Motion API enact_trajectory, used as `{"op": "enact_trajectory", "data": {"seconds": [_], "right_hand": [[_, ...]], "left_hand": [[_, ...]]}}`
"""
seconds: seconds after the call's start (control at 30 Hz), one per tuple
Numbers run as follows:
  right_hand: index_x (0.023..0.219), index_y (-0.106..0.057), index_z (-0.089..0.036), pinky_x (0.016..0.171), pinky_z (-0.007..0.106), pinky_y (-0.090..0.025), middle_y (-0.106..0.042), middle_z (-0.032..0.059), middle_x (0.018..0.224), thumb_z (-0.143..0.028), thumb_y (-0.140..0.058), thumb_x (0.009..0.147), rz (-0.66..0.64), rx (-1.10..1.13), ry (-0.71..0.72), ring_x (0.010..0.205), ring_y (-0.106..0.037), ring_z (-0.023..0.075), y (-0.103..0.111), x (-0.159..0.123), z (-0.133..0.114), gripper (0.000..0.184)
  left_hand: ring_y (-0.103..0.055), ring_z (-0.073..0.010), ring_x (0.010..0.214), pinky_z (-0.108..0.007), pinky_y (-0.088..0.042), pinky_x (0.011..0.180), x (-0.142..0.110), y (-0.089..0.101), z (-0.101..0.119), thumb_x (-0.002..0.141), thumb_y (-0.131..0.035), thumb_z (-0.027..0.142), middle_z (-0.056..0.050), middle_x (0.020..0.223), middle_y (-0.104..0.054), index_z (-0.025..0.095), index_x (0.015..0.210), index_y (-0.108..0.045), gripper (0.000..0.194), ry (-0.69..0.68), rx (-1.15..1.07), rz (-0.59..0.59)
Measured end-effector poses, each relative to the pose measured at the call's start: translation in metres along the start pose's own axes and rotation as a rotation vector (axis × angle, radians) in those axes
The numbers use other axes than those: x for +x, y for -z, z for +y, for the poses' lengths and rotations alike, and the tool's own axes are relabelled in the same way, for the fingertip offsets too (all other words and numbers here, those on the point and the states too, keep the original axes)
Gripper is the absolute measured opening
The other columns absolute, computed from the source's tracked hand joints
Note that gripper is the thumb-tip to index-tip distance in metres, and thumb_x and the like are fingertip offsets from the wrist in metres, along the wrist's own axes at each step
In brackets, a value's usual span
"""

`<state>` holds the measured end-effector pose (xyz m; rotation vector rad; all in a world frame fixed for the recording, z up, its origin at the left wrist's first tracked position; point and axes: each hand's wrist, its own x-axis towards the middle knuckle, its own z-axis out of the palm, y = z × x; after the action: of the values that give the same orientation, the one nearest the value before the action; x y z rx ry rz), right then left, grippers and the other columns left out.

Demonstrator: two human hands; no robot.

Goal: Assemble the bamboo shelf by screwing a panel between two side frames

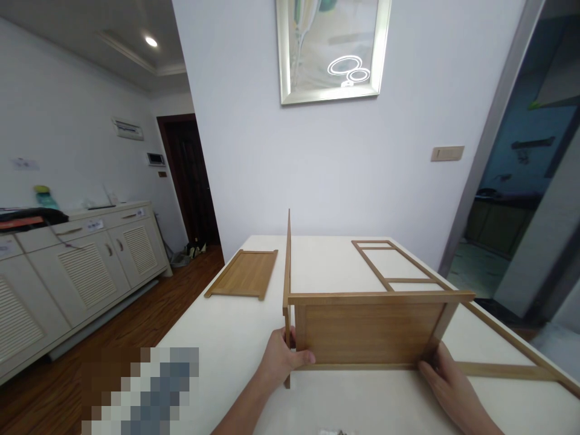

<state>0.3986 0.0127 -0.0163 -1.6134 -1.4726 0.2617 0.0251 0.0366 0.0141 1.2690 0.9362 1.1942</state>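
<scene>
A wooden shelf panel (369, 332) with raised edge strips stands on its side on the white table. Its left end meets an upright wooden side frame (287, 272), seen nearly edge-on. My left hand (281, 359) grips that corner, thumb on the panel's face and fingers around the frame's post. At the panel's lower right end, my right hand (446, 380) is closed on the edge, with some fingers hidden behind it. Whether panel and frame are joined or merely touching I cannot tell.
Another wooden panel (244, 273) lies flat at the table's left. A ladder-like wooden frame (412, 280) lies along the right side of the white table (217, 338). Small items (333, 432) show at the near edge. A wall stands behind, and a cabinet (90, 260) is at the left.
</scene>
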Motion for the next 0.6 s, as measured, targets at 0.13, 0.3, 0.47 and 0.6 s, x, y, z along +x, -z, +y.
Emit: {"op": "enact_trajectory", "data": {"seconds": [0.13,0.3,0.47,0.6], "right_hand": [[0.098,-0.052,-0.028,0.078,0.034,-0.051,-0.064,-0.0012,0.076,-0.04,-0.051,0.07,-0.007,0.008,0.005,0.083,-0.065,0.0251,-0.001,0.0,0.003,0.031],[0.104,-0.054,-0.028,0.082,0.036,-0.05,-0.067,0.0005,0.082,-0.039,-0.051,0.067,0.006,0.023,-0.006,0.09,-0.065,0.0271,-0.003,0.001,0.007,0.038],[0.105,-0.054,-0.028,0.082,0.036,-0.051,-0.067,-0.0003,0.08,-0.04,-0.051,0.068,0.0,0.033,-0.032,0.09,-0.065,0.0264,-0.003,-0.001,0.008,0.039],[0.103,-0.054,-0.028,0.08,0.035,-0.052,-0.066,-0.0006,0.078,-0.04,-0.052,0.069,-0.01,0.046,-0.018,0.087,-0.066,0.0261,-0.002,-0.003,0.006,0.036]], "left_hand": [[-0.066,-0.0286,0.092,-0.035,-0.055,0.084,-0.001,0.001,-0.001,0.043,-0.092,0.046,-0.007,0.082,-0.07,0.014,0.089,-0.07,0.06,0.003,0.002,-0.034],[-0.066,-0.0306,0.094,-0.038,-0.055,0.086,-0.002,0.003,0.0,0.044,-0.092,0.046,-0.008,0.085,-0.071,0.014,0.089,-0.07,0.06,0.008,0.008,-0.06],[-0.066,-0.0289,0.092,-0.036,-0.055,0.083,-0.005,0.006,0.012,0.046,-0.092,0.046,-0.01,0.093,-0.071,0.014,0.092,-0.067,0.061,0.012,0.01,-0.102],[-0.066,-0.026,0.087,-0.032,-0.054,0.075,-0.007,0.003,0.032,0.046,-0.09,0.049,-0.009,0.095,-0.071,0.016,0.099,-0.064,0.068,-0.053,0.024,-0.045]]}}
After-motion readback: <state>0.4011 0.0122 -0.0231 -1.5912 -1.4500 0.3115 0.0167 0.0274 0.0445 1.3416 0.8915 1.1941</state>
